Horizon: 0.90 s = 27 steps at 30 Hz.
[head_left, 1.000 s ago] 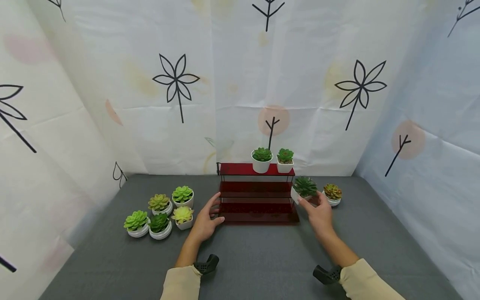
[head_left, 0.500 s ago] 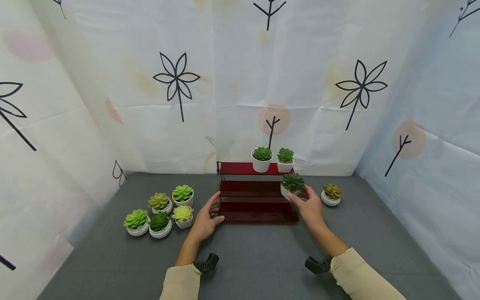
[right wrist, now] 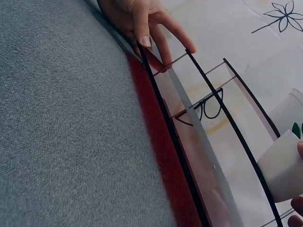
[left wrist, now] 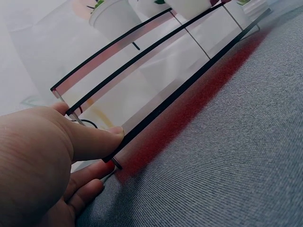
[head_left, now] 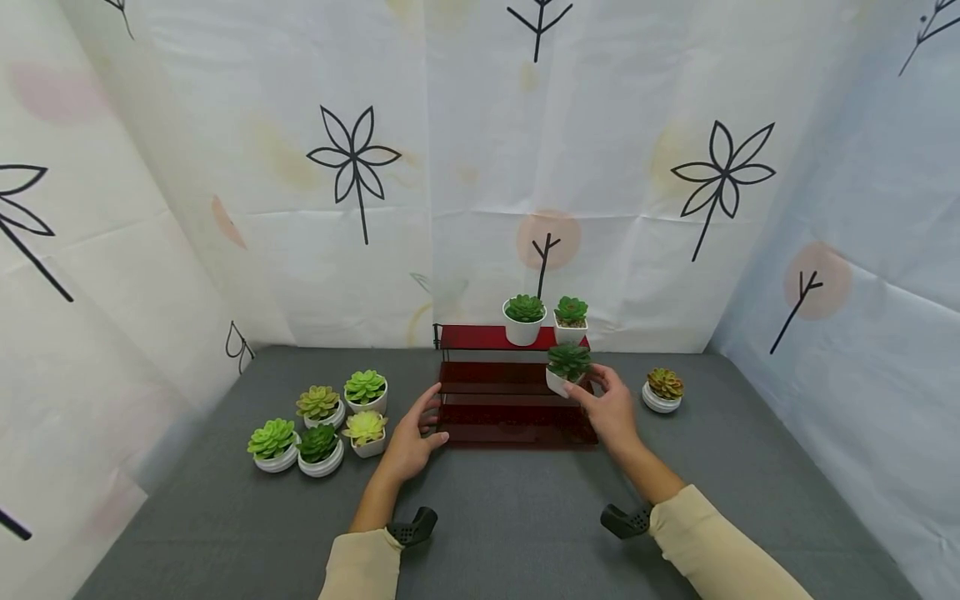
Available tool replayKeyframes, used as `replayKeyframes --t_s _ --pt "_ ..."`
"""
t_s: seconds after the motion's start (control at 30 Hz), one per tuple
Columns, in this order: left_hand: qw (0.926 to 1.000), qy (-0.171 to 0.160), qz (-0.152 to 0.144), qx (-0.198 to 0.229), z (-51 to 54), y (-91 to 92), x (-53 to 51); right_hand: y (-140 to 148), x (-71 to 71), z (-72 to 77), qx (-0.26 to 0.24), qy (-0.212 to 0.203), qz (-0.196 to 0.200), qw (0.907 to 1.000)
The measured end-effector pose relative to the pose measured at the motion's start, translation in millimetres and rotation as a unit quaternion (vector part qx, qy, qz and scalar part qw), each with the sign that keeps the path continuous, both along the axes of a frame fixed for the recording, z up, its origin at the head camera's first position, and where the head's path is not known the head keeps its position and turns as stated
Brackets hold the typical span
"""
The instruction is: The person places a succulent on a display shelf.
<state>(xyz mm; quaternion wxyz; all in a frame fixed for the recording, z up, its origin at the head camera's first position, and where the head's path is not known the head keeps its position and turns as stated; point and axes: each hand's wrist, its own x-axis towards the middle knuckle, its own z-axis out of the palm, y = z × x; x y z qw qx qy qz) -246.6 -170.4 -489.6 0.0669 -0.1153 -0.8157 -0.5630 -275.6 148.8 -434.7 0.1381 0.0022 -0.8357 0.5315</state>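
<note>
1. Nearest, reading the clock from the rack's middle with 12 straight ahead of the person, two cream sleeves (head_left: pixel 363 567) reach over the grey table (head_left: pixel 517 517) from 7 and 4 o'clock, a black device (head_left: pixel 412 528) at each wrist.
2. At 8 o'clock the left hand (head_left: pixel 408 442) grips the rack's left end, thumb on the lowest tier's front edge.
3. Toward 9 o'clock five light and dark succulents (head_left: pixel 318 446) in white pots stand clustered on the table.
4. The red three-tier rack (head_left: pixel 510 421) stands at the centre.
5. At 3 o'clock the right hand (head_left: pixel 611 408) pinches the white pot of a dark green succulent (head_left: pixel 567 362), which is at 2 o'clock by the middle tier's right part; whether its base touches the tier cannot be told.
6. Beyond that hand, at 3 o'clock, a brownish succulent (head_left: pixel 664 388) sits on the table.
7. On the top tier, a round-potted plant (head_left: pixel 522 321) stands at 12 and a square-potted plant (head_left: pixel 571 321) at 1 o'clock.
8. Farthest, at 12, hangs a white printed cloth (head_left: pixel 480 142).
</note>
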Motion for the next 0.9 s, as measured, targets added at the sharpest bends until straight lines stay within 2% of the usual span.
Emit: replayKeyframes --t_s 0.13,0.5,0.9 --pt "1.0000 -0.001 0.000 0.002 -1.0 -0.2 0.2 -3.5 -2.2 0.2 0.024 0.004 0.009 0.9997" --pt "1.0000 -0.005 -0.001 0.003 -1.2 0.8 0.2 -16.6 -8.5 2.0 -0.012 -0.007 0.045 0.9989" --pt "1.0000 -0.001 -0.002 0.005 0.7 -1.3 0.2 -24.0 -15.2 7.6 0.020 -0.016 0.076 0.9968"
